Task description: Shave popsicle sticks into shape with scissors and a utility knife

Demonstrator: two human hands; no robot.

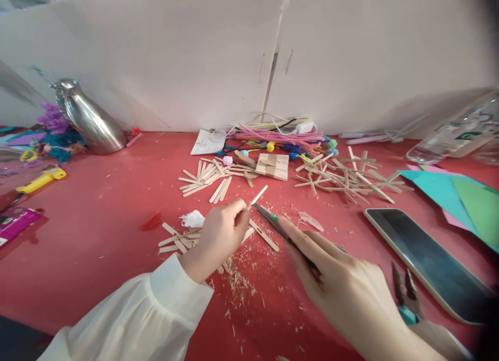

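Pinched in the fingers of my left hand (pixel 224 228) is a wooden craft stick (pixel 259 194), its free end pointing up and away to the right. My right hand (pixel 339 270) is wrapped around a dark utility knife (pixel 268 218) with a green part near its front. The knife's tip is close to the stick, just beside my left fingertips; I cannot tell whether it touches. Below my hands, wood shavings (pixel 241 280) are scattered on the red tabletop (pixel 128 194). Another craft stick (pixel 265 236) lies under them, with more loose sticks (pixel 175 240) beside my left wrist.
Behind lie piled craft sticks (pixel 208 176), crossed sticks (pixel 346 176) and pipe cleaners (pixel 280 134). At right are a phone (pixel 424 257), pliers (pixel 407 298), coloured paper (pixel 456 194) and a plastic bottle (pixel 452 137). A metal jug (pixel 91 119) and yellow-handled tool (pixel 41 181) are left.
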